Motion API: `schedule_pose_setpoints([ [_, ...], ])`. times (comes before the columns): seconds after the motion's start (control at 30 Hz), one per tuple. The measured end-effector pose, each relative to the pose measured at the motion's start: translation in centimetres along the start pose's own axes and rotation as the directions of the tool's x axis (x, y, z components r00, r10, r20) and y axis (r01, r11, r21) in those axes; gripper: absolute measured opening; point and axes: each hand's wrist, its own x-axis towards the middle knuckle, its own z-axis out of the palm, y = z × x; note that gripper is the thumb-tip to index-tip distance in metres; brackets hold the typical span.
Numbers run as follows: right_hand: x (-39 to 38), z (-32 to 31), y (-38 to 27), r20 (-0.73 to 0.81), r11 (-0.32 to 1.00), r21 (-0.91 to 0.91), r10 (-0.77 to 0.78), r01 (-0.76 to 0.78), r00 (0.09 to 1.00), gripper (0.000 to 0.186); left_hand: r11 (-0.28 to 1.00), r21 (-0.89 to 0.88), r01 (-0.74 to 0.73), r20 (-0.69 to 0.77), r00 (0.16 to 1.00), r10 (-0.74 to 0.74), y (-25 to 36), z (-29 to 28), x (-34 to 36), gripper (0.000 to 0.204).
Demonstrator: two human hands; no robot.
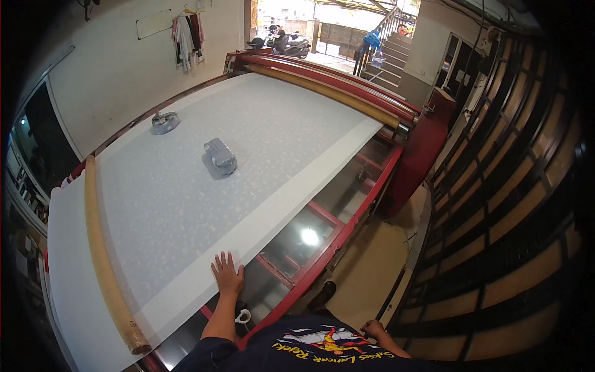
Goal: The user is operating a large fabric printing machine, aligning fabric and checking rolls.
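Note:
My left hand (228, 277) lies flat with spread fingers on the near white border of a wide sheet (266, 242). The sheet has a pale grey-blue speckled middle and is stretched over a long red machine table. Low at the right, close to my body, my right hand (373, 328) is closed; whatever it may hold is hidden. Two grey wrapped blocks, a nearer one (220, 156) and a farther one with a handle-like top (165, 123), rest on the sheet. A long brown tube (102, 248) lies across its left part.
A yellowish roller (328, 94) spans the machine's far end, beside a red end panel (416, 152). The red side rail (334, 248) runs along my side, with open bays and glossy panels. Black slatted racking (496, 204) stands at right; stairs (393, 56) and a motorbike (290, 43) are beyond.

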Motion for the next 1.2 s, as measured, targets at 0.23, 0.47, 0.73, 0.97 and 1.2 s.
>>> schedule_pose_setpoints([
  [0.23, -0.4, -0.2, -0.7, 0.028, 1.000, 0.018, 0.019, -0.020, 0.999, 0.032, 1.000, -0.005, -0.017, -0.022, 1.000, 0.017, -0.6, 0.6, 0.0, 0.072],
  [0.47, 0.2, -0.3, -0.5, 0.012, 1.000, -0.017, 0.006, -0.006, 1.000, 0.034, 0.997, 0.052, -0.060, -0.148, 0.987, 0.068, 0.3, 0.3, -0.3, 0.072],
  [0.73, -0.8, -0.3, -0.8, 0.019, 0.999, -0.042, -0.001, 0.002, 1.000, 0.034, 0.996, -0.085, -0.007, 0.123, 0.992, 0.017, 0.3, -0.3, 0.1, 0.067],
  [0.97, 0.9, 0.3, -0.8, 0.059, 1.000, -0.030, 0.009, -0.007, 0.998, 0.033, 0.997, -0.030, -0.074, -0.102, 0.992, 0.070, 0.4, 0.1, -0.6, 0.067],
  [1.2, 2.3, -0.4, -1.6, 0.052, 0.997, -0.068, -0.019, 0.022, 0.998, 0.037, 0.997, -0.023, -0.078, -0.126, 0.989, 0.075, 0.6, 0.4, -0.8, 0.070],
])
